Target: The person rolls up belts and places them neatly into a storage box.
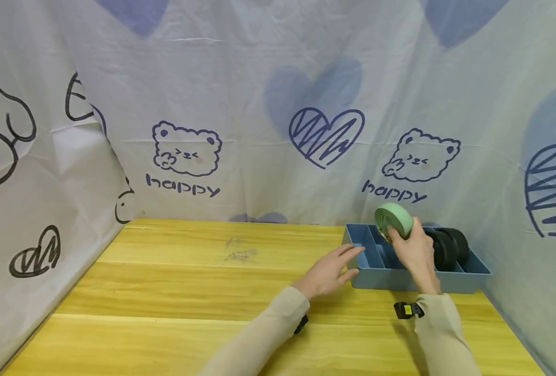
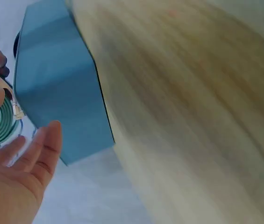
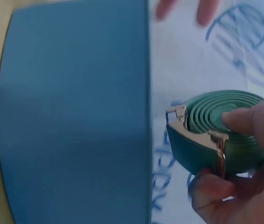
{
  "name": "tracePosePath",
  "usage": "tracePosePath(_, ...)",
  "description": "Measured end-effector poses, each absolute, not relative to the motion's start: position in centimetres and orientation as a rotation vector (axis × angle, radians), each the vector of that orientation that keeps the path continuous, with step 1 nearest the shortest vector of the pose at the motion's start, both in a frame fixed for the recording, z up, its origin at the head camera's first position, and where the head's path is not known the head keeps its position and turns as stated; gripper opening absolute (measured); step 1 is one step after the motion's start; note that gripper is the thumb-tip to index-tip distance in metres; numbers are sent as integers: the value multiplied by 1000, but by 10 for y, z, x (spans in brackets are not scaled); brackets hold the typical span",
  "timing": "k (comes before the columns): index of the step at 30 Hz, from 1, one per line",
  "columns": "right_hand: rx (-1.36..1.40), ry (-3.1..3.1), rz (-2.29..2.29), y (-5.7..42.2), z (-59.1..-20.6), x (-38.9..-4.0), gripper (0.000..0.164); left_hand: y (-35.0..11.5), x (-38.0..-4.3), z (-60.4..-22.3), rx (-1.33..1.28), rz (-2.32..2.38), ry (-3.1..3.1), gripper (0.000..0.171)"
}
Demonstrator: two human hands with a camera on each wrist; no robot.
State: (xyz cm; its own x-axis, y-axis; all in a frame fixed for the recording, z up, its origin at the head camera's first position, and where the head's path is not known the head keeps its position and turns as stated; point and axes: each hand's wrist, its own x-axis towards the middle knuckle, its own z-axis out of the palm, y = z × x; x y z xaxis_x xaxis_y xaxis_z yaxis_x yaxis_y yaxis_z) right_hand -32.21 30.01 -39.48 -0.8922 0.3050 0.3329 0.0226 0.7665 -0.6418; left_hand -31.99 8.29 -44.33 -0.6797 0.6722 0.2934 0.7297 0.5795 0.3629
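A rolled green belt [image 3: 234,154] with a gold-coloured buckle [image 3: 197,135] is pinched between the thumb and fingers of my right hand [image 1: 416,253]. In the head view the belt [image 1: 395,219] is held above the blue divided box [image 1: 386,278], over its left-middle part. My left hand [image 1: 327,271] is by the box's left end, fingers spread and holding nothing; whether its fingertips touch the rim I cannot tell. Dark rolled items [image 1: 449,248], probably belts, stand in the box's right-hand compartments. My right hand partly hides the middle of the box.
The box stands on a yellow wood-grain table [image 1: 165,292], near its back right corner. A white printed cloth [image 1: 254,172] hangs behind the table and at both sides. A small black device with a yellow mark [image 1: 407,310] sits at my right wrist.
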Motion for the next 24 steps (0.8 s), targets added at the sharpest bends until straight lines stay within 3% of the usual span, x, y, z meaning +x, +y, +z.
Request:
tracePosePath(7,-499,-2516,815,324,-402,-321,60,93,-313,-444,-1305,-328,-2703,49)
tracePosePath(24,-446,-2551,639,329,-440,-332,47,114,-318,-440,-1014,-516,-2829,23)
